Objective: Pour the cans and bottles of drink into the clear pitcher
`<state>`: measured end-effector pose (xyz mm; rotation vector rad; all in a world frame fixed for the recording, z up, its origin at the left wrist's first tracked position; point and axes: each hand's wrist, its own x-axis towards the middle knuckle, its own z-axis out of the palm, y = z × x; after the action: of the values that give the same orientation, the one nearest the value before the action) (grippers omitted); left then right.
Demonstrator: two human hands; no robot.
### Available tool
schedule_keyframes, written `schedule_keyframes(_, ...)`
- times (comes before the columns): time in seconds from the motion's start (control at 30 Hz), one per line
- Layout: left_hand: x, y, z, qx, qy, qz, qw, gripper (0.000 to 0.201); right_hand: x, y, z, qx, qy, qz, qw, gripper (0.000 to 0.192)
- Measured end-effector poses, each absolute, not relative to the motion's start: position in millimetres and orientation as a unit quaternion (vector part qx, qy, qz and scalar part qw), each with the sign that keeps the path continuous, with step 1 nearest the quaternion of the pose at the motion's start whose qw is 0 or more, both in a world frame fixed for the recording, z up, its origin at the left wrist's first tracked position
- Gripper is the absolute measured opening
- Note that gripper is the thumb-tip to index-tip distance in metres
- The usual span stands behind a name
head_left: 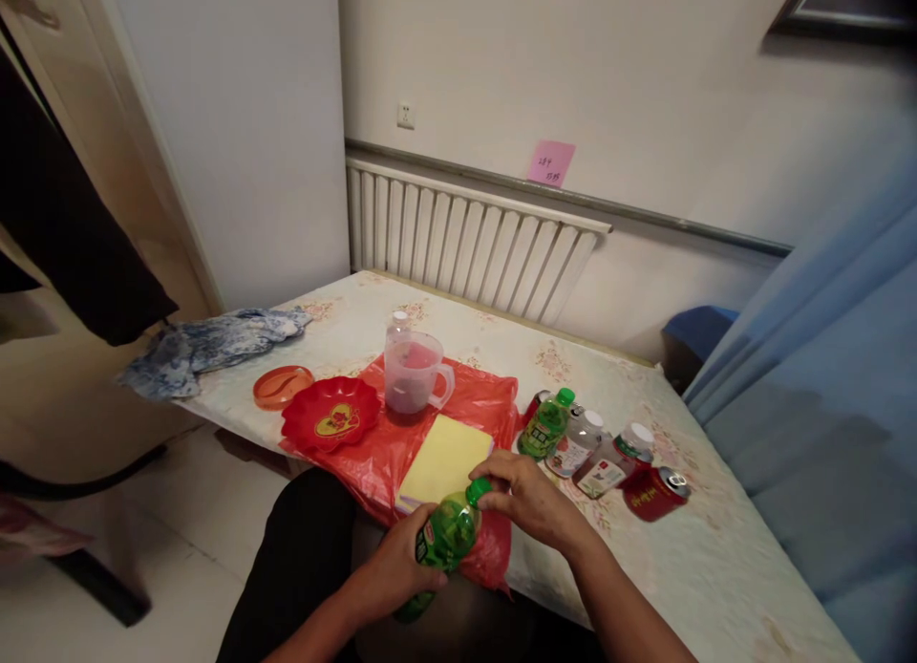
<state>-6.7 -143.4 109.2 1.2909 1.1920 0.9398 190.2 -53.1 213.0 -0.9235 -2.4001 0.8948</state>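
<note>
Near the table's front edge my left hand (397,563) is wrapped round the body of a green-labelled plastic drink bottle (457,527), which is tilted with its neck up and to the right. The fingers of my right hand (526,496) grip its green cap (478,491), which sits at the bottle's mouth. Beyond the bottle lies a yellow pad of paper (444,453) on a red plastic sheet (494,400). A clear measuring jug (412,381) with dark liquid stands on the sheet. To its left is a red scalloped plate (297,424).
Right of my hands stand a second green bottle (543,432), a clear bottle (573,451), a white-capped bottle (608,464) and a red can (655,494). An orange lid (279,388) and crumpled blue-white cloth (215,346) lie left. A radiator (465,233) lines the wall.
</note>
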Motion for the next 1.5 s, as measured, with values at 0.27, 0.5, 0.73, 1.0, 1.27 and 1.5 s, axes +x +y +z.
schedule_keyframes(0.27,-6.0,-141.3,106.8,0.564,0.501,0.395,0.524,0.068,189.4,-56.0,209.6,-0.379,-0.854,0.298,0.193,0.022)
schedule_keyframes(0.5,-6.3,-141.1,114.3,0.547,0.493,0.397,0.547,0.071,198.9,-55.7,209.9,-0.345,-0.832,0.369,0.228,0.037)
schedule_keyframes(0.73,-4.4,-140.1,110.0,0.556,0.497,0.395,0.537,0.072,194.2,-59.8,197.4,-0.400,-0.808,0.350,0.255,0.013)
schedule_keyframes(1.0,-4.0,-136.2,113.2,0.545,0.463,0.423,0.556,0.075,197.4,-70.3,177.1,-0.446,-0.730,0.425,0.296,0.056)
schedule_keyframes(1.27,12.0,-120.7,115.3,0.565,0.445,0.455,0.525,0.071,184.9,-101.1,144.0,-0.442,-0.652,0.524,0.324,0.052)
schedule_keyframes(1.5,36.9,-105.3,120.5,0.615,0.473,0.442,0.449,0.069,182.6,-101.6,129.6,-0.506,-0.574,0.487,0.420,0.058)
